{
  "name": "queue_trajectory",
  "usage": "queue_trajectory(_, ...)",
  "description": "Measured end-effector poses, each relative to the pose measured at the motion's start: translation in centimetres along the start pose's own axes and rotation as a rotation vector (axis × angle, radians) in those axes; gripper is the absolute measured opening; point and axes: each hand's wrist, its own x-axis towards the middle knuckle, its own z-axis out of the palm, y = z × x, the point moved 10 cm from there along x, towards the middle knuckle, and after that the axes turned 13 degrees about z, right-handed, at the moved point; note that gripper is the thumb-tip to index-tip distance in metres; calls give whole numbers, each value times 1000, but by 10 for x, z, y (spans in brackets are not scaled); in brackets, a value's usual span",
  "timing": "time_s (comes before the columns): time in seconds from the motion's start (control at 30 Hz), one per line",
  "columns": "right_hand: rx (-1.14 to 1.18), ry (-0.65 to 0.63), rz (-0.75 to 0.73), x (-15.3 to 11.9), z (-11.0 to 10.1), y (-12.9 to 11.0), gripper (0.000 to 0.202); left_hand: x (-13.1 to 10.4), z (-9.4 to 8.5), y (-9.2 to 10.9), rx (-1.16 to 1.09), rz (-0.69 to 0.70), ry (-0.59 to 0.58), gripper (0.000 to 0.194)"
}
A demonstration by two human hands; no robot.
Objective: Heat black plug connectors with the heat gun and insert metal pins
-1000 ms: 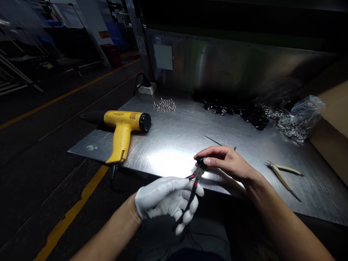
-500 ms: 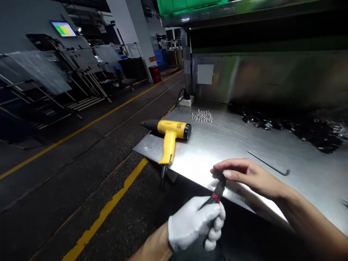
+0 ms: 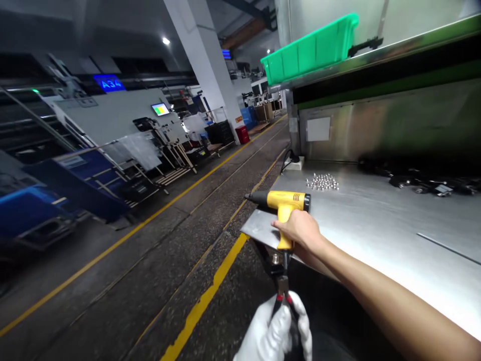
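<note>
My bare right hand (image 3: 298, 229) reaches across to the left corner of the steel table (image 3: 379, 225) and grips the handle of the yellow heat gun (image 3: 282, 201), which lies there with its black nozzle pointing left. My left hand (image 3: 276, 333), in a white glove, is low in front of me and holds a black cable with red sleeves and a small metal end (image 3: 283, 288) upright, just below the table edge.
A cluster of small silver parts (image 3: 322, 181) lies behind the heat gun, with a white power strip (image 3: 294, 163) beyond. Black parts (image 3: 421, 181) are piled at the back right. A thin metal rod (image 3: 447, 247) lies to the right. A green bin (image 3: 311, 49) sits overhead.
My right hand let go of the cable end and moved left to grasp the heat gun. The view swung left and up. My gloved hand keeps the cable.
</note>
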Motion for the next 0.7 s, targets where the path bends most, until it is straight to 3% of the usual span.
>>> queue_trajectory(0.2,349,-196,9,-7,-11,27,30,13,-18,29,222,137,2,55)
queue_trajectory(0.3,554,-260,-47,-30,-49,62,24,22,-16,42,297,141,-43,54)
queue_trajectory(0.4,723,-290,-64,-56,-102,117,26,41,-9,45,259,140,-132,53)
queue_trajectory(0.47,828,-269,-19,-68,-138,161,27,64,-1,40,177,126,-225,51)
queue_trajectory(0.53,913,-284,49,-76,-160,204,26,93,10,28,80,50,-352,53)
queue_trajectory(0.7,1018,-240,90,-89,-181,273,22,162,40,-20,8,-388,-644,84)
